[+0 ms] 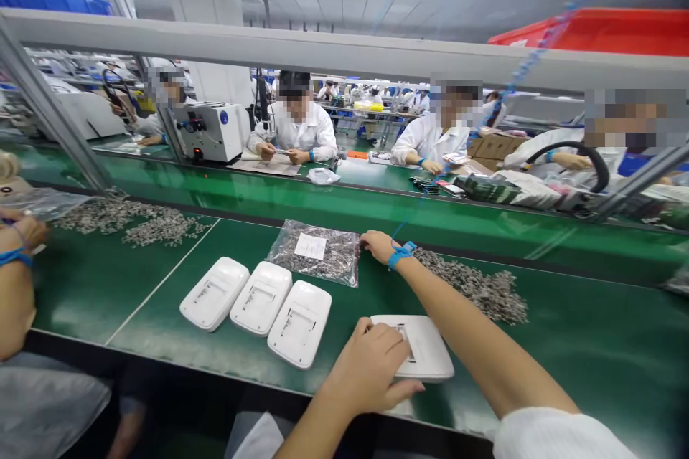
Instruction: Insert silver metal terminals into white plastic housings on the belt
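My left hand (374,366) rests with bent fingers over a white plastic housing (430,348), the fingertips at its recessed compartment and the thumb along the near edge. Farther back, my right hand (380,247), with a blue wrist strap, is curled beside the right edge of a clear plastic bag (334,258) filled with small metal parts. Its fingertips are too small to show what they hold. Behind my right wrist spreads a loose pile of small metal parts (479,287). Left of my left hand lie three similar housings (300,323), recesses facing up.
A co-worker's hand (24,233) is at the left edge, near another pile of metal parts (134,221). A grey rail (344,50) runs across above the green table (156,330). A thin blue cord (406,211) rises from my wrist strap. Several people sit opposite.
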Demonstrator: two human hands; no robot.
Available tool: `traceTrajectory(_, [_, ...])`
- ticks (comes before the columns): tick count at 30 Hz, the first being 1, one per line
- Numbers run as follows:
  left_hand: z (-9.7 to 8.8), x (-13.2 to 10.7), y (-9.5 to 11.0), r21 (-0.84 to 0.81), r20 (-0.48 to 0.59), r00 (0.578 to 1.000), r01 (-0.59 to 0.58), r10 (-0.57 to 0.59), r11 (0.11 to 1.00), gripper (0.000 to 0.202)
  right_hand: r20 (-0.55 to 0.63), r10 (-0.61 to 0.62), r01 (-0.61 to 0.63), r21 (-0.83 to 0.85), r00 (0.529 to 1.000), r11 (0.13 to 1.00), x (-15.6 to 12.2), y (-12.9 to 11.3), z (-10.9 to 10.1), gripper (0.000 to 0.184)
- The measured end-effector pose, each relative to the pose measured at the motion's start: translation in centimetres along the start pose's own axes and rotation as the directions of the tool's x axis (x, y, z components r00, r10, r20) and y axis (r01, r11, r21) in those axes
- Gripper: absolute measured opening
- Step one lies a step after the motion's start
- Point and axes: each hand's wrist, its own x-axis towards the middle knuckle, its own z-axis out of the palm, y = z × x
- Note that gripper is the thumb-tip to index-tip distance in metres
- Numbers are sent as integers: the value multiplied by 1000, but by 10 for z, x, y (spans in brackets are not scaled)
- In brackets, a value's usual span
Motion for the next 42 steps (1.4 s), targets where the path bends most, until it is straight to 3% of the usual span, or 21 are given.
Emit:
traceTrajectory(3, [2, 2, 0, 5, -15, 1000, 8, -8, 1000, 41, 32, -54, 55, -16, 998, 998, -2, -2, 2, 24])
traceTrajectory(8, [3, 2, -1, 4, -22, 1000, -8, 8, 1000, 40, 28, 0, 0, 0, 1000, 1000, -1, -12, 0, 25])
traceTrajectory(12, [3, 2, -2, -35, -51, 999, -5, 3, 999, 35, -24, 28, -25, 100, 999, 995, -11, -21, -14, 18])
traceTrajectory(15, [6, 0, -3, -23, -187, 981, 48, -52, 999, 40, -78, 21, -2, 232, 997, 973, -42, -34, -30, 17])
traceTrajectory(16, [7, 0, -3, -8, -266, 959, 98, -97, 995, 44, -80, 3, 19, 280, 997, 960, -58, -39, -34, 18])
traceTrajectory(18, [12, -1, -6, -7, -441, 869, 248, -226, 969, 43, -56, -48, 66, 400, 997, 914, -96, -51, -38, 19])
traceTrajectory(19, [14, 0, -7, -29, -508, 810, 323, -292, 946, 41, -40, -77, 87, 491, 996, 867, -116, -56, -38, 21])
traceTrajectory(21, [17, 0, -8, -85, -556, 737, 409, -384, 909, 35, -17, -88, 69, 774, 996, 630, -152, -66, -36, 24])
traceTrajectory(22, [17, 1, -8, -99, -542, 742, 410, -395, 906, 30, 3, -79, 39, 852, 997, 523, -166, -70, -34, 27])
traceTrajectory(24, [16, 1, -7, -98, -476, 807, 346, -349, 933, 20, 49, -49, -28, 928, 998, 372, -185, -77, -29, 30])
traceTrajectory(27, [12, 0, -4, -87, -430, 867, 238, -252, 967, 24, 99, -25, -86, 949, 995, 304, -193, -82, -25, 33])
traceTrajectory(31, [9, -3, -2, -66, -482, 841, 245, -246, 967, 23, 124, -47, -100, 929, 991, 355, -186, -84, -27, 35])
traceTrajectory(34, [11, -3, -6, 0, -505, 829, 276, -238, 961, 26, 161, -64, -106, 854, 985, 509, -182, -84, -32, 32])
traceTrajectory(38, [10, -1, -4, 113, -408, 896, 239, -175, 964, 32, 85, -67, -5, 655, 994, 755, -190, -81, -46, 21])
traceTrajectory(40, [8, 1, -2, 100, -310, 936, 208, -168, 973, 31, 39, -70, 36, 561, 997, 827, -195, -78, -50, 18])
traceTrajectory(42, [7, 3, -4, 25, -260, 937, 248, -233, 968, 25, -1, -64, 57, 462, 998, 885, -198, -73, -49, 17])
